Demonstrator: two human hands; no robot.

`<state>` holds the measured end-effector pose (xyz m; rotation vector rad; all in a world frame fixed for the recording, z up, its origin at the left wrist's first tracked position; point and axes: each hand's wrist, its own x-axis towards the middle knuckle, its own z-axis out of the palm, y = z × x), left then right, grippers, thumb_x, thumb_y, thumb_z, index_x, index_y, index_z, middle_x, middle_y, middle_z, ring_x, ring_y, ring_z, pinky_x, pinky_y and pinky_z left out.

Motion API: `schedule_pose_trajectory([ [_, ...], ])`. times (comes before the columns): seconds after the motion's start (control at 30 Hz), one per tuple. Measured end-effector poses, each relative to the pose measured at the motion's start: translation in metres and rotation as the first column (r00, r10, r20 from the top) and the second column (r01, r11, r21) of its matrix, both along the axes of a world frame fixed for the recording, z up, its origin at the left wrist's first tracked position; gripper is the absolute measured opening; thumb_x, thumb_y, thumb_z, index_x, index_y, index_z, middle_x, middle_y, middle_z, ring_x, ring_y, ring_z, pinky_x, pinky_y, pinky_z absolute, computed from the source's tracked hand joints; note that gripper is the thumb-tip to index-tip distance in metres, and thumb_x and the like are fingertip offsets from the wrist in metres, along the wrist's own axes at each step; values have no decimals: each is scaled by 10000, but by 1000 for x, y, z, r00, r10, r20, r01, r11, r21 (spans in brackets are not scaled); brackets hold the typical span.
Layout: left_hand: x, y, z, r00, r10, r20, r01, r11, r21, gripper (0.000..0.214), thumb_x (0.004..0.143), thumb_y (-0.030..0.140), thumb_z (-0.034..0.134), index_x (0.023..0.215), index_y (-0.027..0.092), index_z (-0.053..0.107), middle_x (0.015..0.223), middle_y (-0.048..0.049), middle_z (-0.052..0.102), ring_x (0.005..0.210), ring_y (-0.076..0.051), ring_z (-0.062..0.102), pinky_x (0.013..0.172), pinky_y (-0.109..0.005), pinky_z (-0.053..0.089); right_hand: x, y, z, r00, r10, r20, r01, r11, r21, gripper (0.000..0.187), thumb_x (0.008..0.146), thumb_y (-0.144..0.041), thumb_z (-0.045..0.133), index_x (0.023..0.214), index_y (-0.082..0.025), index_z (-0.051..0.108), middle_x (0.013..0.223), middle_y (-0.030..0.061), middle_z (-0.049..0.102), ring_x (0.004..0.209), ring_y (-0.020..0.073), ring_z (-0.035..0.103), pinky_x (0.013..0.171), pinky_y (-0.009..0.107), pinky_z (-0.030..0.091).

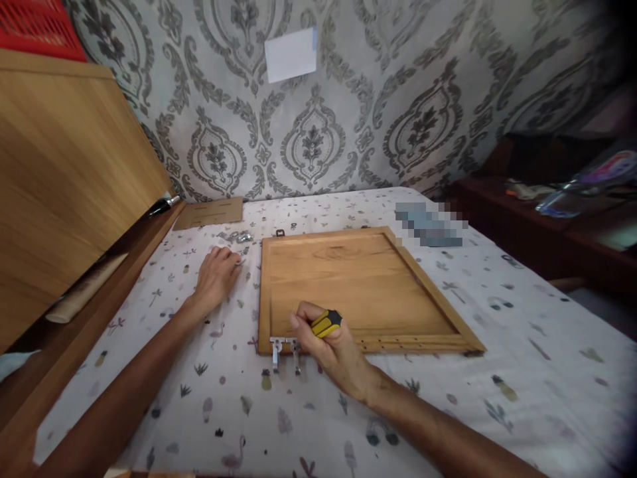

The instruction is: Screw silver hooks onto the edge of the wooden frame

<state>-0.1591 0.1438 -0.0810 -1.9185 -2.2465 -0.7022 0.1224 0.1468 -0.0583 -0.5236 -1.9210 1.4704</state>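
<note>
A wooden framed panel (343, 279) lies flat on the printed cloth. Along its near edge, at the left, two metal hinges (277, 352) stick out toward me. My right hand (333, 345) is closed around a screwdriver (326, 323) with a yellow and black handle, resting over that edge beside the hinges; the tool's shaft and tip are hidden. Left of the panel, my left hand (217, 273) is on the cloth with its fingers curled together. A small shiny bit shows at its fingertips, too small to name. Just beyond lie several loose metal pieces (241, 236).
A large wooden cabinet (74, 159) stands at the left, a red plastic basket (40, 26) on top. Brown cardboard (212, 212) lies at the back left. A blurred-out blue object (430, 224) is at the back right. Patterned wall (318, 119) closes the far side.
</note>
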Motion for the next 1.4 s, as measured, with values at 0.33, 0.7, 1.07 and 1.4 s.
schedule_pose_trajectory([
  [0.33, -8, 10, -6, 994, 24, 106, -28, 999, 35, 183, 877, 261, 569, 737, 218, 678, 894, -74, 663, 956, -273, 549, 923, -413, 441, 1, 0, 0, 999, 33, -35, -34, 999, -27, 398, 993, -445, 457, 671, -237, 350, 585, -67, 314, 538, 100, 299, 517, 255, 293],
  [0.7, -3, -19, -10, 900, 98, 424, -73, 994, -75, 221, 790, 390, 662, 735, 186, 728, 758, -20, 649, 725, -192, 589, 653, -298, 441, 1, 1, 2, 1000, -3, -10, 3, 1000, -6, 463, 983, -532, 485, 653, -233, 357, 592, -62, 317, 542, 99, 310, 518, 259, 302],
  [1.07, -9, -21, -15, 917, 191, 349, -163, 981, -108, 228, 868, 383, 664, 789, 178, 726, 694, -4, 694, 698, -196, 637, 659, -306, 464, 1, 2, 0, 1000, 3, -20, -3, 1000, 16, 479, 997, -529, 455, 639, -229, 348, 599, -59, 308, 540, 96, 307, 501, 263, 277],
  [1.4, -37, 54, 5, 958, 256, 131, -243, 964, -109, 319, 989, 379, 635, 1231, 172, 632, 1254, -100, 646, 1087, -235, 654, 932, -449, 578, 3, 0, -1, 1000, 16, 5, -16, 999, -38, 457, 997, -526, 462, 664, -236, 345, 589, -66, 296, 523, 98, 295, 489, 257, 277],
])
